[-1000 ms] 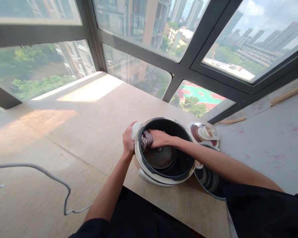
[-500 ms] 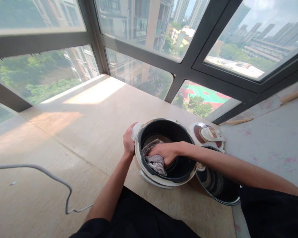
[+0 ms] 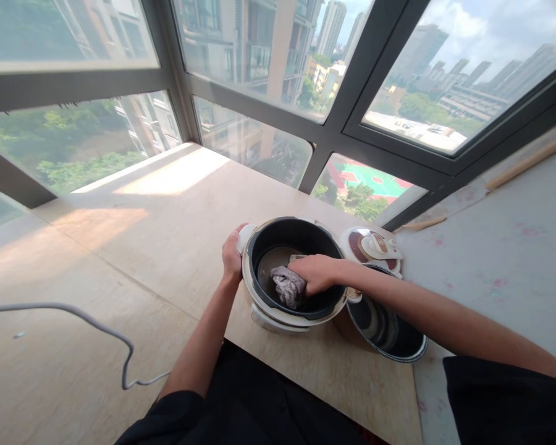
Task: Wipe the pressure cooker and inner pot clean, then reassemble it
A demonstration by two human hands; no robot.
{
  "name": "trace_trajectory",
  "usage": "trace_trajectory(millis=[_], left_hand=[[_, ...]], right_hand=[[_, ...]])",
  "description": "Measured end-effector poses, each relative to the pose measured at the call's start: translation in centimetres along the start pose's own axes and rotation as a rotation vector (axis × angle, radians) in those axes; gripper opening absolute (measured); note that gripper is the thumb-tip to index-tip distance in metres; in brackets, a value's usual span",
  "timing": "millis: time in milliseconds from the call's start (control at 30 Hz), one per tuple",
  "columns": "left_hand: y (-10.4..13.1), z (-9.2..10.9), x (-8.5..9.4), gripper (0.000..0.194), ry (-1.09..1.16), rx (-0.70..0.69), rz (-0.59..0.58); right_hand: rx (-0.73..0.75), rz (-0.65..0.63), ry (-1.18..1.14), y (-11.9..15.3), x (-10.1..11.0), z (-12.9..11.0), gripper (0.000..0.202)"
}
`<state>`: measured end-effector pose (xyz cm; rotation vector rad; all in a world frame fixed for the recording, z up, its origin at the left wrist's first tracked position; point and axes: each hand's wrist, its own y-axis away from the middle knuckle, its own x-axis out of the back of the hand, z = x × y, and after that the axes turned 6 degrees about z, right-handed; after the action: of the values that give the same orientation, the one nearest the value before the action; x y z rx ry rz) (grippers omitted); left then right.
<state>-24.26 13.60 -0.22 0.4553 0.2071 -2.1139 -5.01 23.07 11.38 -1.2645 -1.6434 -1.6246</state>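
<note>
A white cooker body point(image 3: 246, 272) with a dark, round interior stands on the stone-patterned ledge point(image 3: 167, 247). My left hand point(image 3: 233, 254) grips the white side handle point(image 3: 245, 238) at its left. Inside the cooker, my right hand point(image 3: 317, 273) is closed on a bunched grey-brown cloth point(image 3: 288, 287), which lies low in the interior, right of the bare round bottom. My right fingertips are hidden by the cloth and the hand itself.
Right of the cooker is a dark inner pot point(image 3: 389, 330), under my right forearm. Behind that pot lies a white and brown lid point(image 3: 370, 245). A grey cable point(image 3: 97, 326) curves across the ledge at left. Framed windows point(image 3: 254, 99) rise behind; a patterned wall point(image 3: 505, 247) bounds the right.
Within the cooker, my right hand and the cloth have shifted to the right, exposing more of the bottom at left. My left hand still holds the handle. The whole view has shifted slightly.
</note>
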Motion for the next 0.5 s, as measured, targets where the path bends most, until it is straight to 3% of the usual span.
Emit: trace_trajectory(millis=[100,267,500], left_hand=[[0.1,0.3,0.0,0.049,-0.051,-0.034,-0.006],[0.1,0.5,-0.1,0.047,-0.041,0.012,-0.005],[-0.5,0.8,-0.1,0.044,-0.056,-0.009,-0.023]], right_hand=[[-0.264,0.096,-0.039,0.6,0.1,0.7,0.054],[-0.592,0.396,-0.269,1.0,0.1,1.9,0.068],[-0.642,0.653,-0.484,-1.2,-0.2,1.3,0.070]])
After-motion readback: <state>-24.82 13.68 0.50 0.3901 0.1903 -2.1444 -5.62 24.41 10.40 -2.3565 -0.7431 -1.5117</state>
